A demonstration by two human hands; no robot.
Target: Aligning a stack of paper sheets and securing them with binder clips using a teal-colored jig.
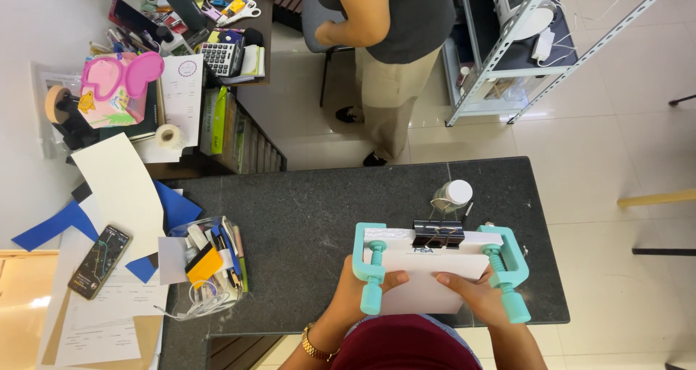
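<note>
Two teal clamps grip a white paper stack [428,279] that lies at the near edge of the dark table [319,225], at about 5 o'clock in the view. A black binder clip [438,234] bites the stack's far edge at 12 o'clock of it. The left clamp [371,268] sits on the stack's 9 o'clock side, the right clamp [507,268] on its 3 o'clock side, both with screws pointing toward the person. The left hand [362,287] curls narrowly around the left clamp's screw, thumb lying on the paper. The right hand [475,294] rests on the stack's near right corner, fingers closed against the paper and touching the right clamp's screw.

Just past the binder clip, at 12 o'clock, stands a small jar [454,194] with a white lid. At 9 o'clock of the stack, well apart, a clear tub [206,268] holds pens, a yellow card and a white cord. Farther toward 9 o'clock a phone [100,261] lies on papers, near blue sheets [54,225]. At 10 o'clock a desk carries a pink box [116,87], a tape roll [170,136] and a calculator [221,57]. At 12 o'clock another person [391,44] stands on the tiled floor, beside a metal shelf [507,44] at 1 o'clock
</note>
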